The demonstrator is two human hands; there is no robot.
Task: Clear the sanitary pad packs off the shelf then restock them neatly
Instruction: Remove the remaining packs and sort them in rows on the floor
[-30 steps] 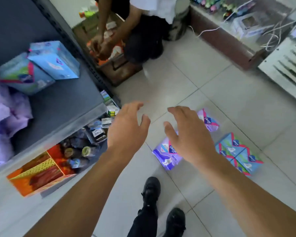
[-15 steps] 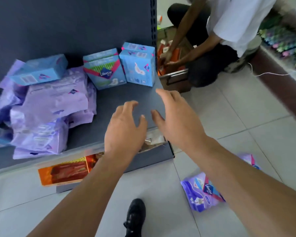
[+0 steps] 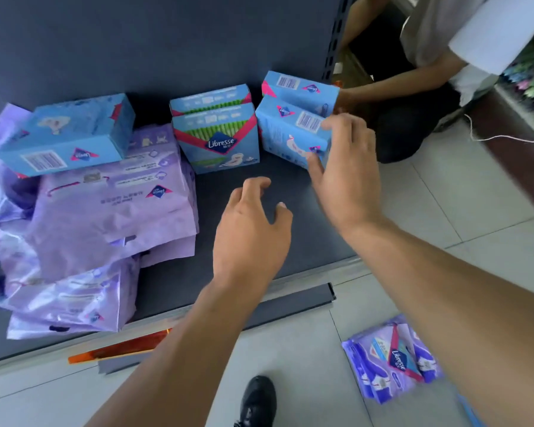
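On the dark grey shelf (image 3: 309, 241), two light blue pad boxes stand at the right end, one (image 3: 285, 135) in front of the other (image 3: 301, 87). My right hand (image 3: 344, 171) grips the right end of the front box, thumb on its face and fingers over its top. Left of them stand two green-striped Libresse boxes (image 3: 219, 146). My left hand (image 3: 250, 229) hovers over bare shelf with loosely curled fingers, holding nothing. A heap of purple pad packs (image 3: 105, 211) fills the shelf's left, with another blue box (image 3: 68, 134) lying on it. One purple pack (image 3: 392, 362) lies on the floor.
Another person (image 3: 420, 84) crouches on the tiled floor just past the shelf's right upright. A brown counter (image 3: 518, 134) with a white cable runs along the right. An orange carton (image 3: 121, 349) shows under the shelf. My black shoe (image 3: 256, 399) is below.
The view swung from the floor to the shelf. Both hands reached forward; my right hand has closed on the front blue box, and my left has come over the shelf.
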